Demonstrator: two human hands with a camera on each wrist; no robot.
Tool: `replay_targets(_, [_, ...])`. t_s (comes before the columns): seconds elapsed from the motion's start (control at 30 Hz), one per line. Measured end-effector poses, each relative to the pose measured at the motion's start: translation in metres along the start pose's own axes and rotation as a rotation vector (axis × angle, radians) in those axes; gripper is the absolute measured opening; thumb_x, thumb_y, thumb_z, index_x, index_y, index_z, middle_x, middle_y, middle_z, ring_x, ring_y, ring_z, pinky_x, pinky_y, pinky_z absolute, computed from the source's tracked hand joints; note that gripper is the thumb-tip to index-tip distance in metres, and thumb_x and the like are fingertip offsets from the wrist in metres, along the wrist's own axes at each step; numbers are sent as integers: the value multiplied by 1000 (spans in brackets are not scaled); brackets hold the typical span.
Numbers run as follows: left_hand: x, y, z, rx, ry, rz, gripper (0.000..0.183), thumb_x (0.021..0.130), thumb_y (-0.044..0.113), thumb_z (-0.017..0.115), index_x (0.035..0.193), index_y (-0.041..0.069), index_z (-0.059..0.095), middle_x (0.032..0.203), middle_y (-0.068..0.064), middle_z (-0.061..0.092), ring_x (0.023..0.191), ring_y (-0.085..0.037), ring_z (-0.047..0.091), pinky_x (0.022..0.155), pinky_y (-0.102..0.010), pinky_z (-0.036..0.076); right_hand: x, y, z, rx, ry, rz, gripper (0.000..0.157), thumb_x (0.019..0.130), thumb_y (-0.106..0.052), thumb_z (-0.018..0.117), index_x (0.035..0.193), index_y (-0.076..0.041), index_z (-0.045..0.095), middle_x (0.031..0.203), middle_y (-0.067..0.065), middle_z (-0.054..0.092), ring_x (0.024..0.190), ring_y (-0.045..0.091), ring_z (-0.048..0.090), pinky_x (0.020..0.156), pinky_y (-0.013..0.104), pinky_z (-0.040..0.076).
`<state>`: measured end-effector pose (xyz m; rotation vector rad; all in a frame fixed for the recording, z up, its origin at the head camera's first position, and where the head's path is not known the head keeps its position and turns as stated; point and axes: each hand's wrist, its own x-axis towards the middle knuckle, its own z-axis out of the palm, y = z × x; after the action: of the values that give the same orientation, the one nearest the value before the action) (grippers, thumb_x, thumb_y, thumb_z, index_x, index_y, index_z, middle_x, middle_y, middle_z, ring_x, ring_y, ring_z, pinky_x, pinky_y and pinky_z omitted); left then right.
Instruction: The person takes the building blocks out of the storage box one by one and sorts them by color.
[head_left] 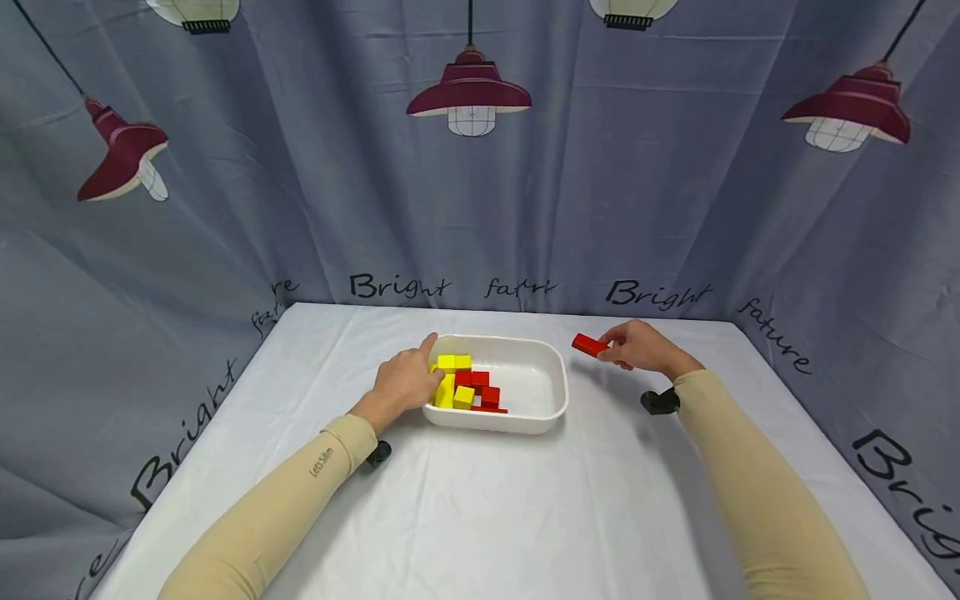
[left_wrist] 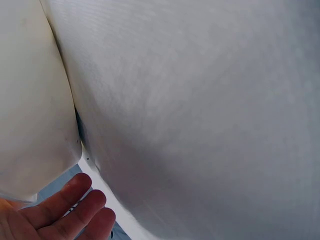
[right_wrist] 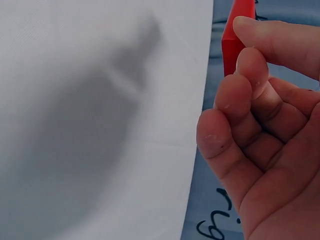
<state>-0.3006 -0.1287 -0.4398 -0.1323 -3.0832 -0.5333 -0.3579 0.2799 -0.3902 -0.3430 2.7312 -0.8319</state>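
Well in from the table's (head_left: 487,508) right edge, the right hand (head_left: 639,345) is pinching a long red block (head_left: 587,343), the left hand (head_left: 403,379) touching the tray (head_left: 487,423), fingers straight.

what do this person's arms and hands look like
The left sleeve and right sleeve are tan, the left with dark lettering near its cuff. A black device shows at each wrist. The left hand and right hand are ungloved.

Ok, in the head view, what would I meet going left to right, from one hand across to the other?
Left hand → white tray → held red block → right hand.
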Motion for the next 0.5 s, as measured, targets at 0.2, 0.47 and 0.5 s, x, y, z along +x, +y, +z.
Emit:
replay_targets(0.2, [2, -1, -3, -2, 8, -12, 71, 98, 39, 52, 161, 20, 25, 140, -15, 60, 116, -31, 63, 92, -53, 52, 3, 4, 1, 0, 14, 12, 39, 92, -23, 71, 124, 0, 67, 68, 9, 60, 60, 18, 53, 67, 32, 43])
replay_targets(0.47, [-2, 1, -2, -22, -15, -6, 71, 98, 39, 53, 161, 20, 26, 141, -14, 60, 115, -30, 62, 92, -52, 52, 2, 15, 9, -3, 16, 21, 39, 93, -19, 69, 126, 2, 67, 64, 3, 55, 59, 18, 52, 64, 31, 42])
replay_targets(0.5, [-2, 2, -1, -20, -13, -4, 71, 98, 38, 53, 160, 19, 26, 140, -14, 60, 114, -30, 62, 91, -52, 53, 2, 16, 10, 1, 14, 24, 40, 93, -19, 69, 127, 2, 66, 64, 3, 55, 59, 18, 52, 64, 31, 42])
